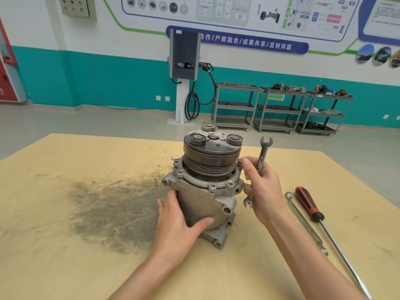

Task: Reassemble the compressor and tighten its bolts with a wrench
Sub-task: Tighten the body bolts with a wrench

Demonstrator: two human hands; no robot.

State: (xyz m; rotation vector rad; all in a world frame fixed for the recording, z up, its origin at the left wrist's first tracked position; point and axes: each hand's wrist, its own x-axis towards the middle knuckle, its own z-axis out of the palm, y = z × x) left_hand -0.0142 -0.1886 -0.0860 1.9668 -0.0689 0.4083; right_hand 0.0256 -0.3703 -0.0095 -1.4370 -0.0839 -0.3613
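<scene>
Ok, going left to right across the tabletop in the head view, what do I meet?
Dark stain → left hand → compressor → right hand holding a wrench → second wrench → screwdriver.

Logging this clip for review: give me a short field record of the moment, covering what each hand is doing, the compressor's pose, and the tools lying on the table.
compressor: upright on the table, pulley end up
left hand: grips the compressor's body from the left side
right hand: holds an open-ended wrench, fingertips at a bolt on the flange's right edge
wrench in hand: roughly upright, not on any bolt
spare wrench: lying on the table, right of the compressor
screwdriver: red and black handle, lying beside the spare wrench
table stain: dark smudge left of the compressor
</scene>
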